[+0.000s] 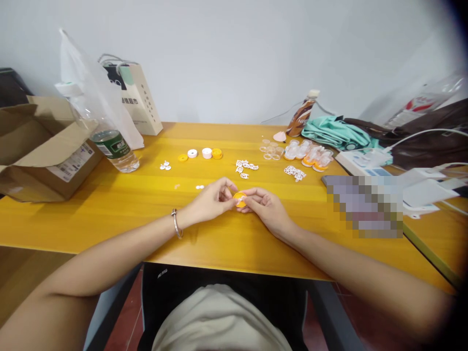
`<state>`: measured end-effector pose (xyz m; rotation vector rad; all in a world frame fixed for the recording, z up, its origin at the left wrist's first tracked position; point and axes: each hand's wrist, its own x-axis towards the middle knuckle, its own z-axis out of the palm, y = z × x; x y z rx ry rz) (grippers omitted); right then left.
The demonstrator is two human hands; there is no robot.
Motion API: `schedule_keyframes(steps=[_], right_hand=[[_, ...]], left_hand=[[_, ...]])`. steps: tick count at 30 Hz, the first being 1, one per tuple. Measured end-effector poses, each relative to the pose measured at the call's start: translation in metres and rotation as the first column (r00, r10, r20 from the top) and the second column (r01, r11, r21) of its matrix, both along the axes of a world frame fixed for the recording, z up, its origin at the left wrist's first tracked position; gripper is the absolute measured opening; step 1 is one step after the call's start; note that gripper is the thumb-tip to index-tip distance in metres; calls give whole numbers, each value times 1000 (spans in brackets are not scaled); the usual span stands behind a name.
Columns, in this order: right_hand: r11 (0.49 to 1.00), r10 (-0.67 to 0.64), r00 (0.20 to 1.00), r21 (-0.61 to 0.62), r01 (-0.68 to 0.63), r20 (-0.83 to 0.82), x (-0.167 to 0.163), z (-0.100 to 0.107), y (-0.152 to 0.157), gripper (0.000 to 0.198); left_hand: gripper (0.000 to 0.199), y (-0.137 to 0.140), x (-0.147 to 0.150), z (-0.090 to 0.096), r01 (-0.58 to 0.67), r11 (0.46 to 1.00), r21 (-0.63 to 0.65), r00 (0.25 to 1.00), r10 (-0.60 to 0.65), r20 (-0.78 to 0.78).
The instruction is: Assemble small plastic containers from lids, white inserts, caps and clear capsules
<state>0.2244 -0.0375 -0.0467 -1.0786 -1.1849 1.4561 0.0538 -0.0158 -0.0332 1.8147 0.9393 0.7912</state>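
Observation:
Over the front middle of the desk, my left hand (219,197) and my right hand (263,207) meet around a small round orange plastic piece (240,199). Fingers of both hands pinch it, and something small and white shows on its face, partly hidden by the fingertips. Just beyond my hands lie several white spoked plastic pieces (245,166). Two tiny white pieces (199,187) are left of my left hand. Farther back sit white and orange round caps (206,153). Another group of white pieces (294,172) lies to the right, below clear-and-orange assembled pieces (314,155).
At left stand an open cardboard box (44,156), a water bottle (113,146) and a paper bag (141,97). At right are a brown drink bottle (302,114), teal cloth (336,132), a power strip (361,158) with cables, and a blurred-out flat object (361,204). Clear rings (271,150) lie farther back.

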Motion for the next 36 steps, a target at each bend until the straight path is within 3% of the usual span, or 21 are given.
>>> schedule_keyframes(steps=[9, 15, 20, 29, 31, 33, 36], right_hand=[[998, 68, 997, 16, -67, -48, 6, 0, 3, 24], [998, 63, 997, 20, -64, 50, 7, 3, 3, 28], [994, 103, 989, 16, -105, 106, 10, 3, 5, 28], [988, 75, 993, 126, -86, 90, 7, 4, 2, 35], [989, 66, 994, 124, -76, 85, 7, 3, 2, 31], [992, 71, 994, 101, -79, 79, 8, 1, 4, 29], [992, 116, 991, 45, -119, 71, 10, 1, 5, 29]], left_hand=[[18, -1, 2, 1, -50, 995, -90, 998, 54, 44], [22, 0, 1, 1, 23, 990, -140, 997, -12, 82], [21, 3, 0, 0, -8, 989, -145, 998, 18, 63], [17, -4, 6, 1, -86, 992, -94, 993, 93, 70], [19, -4, 3, 4, -70, 998, 1, 997, 70, 25], [20, -4, -2, 7, -27, 976, 215, 997, 41, -59], [18, -3, -9, 13, 171, 828, 535, 962, -23, -271]])
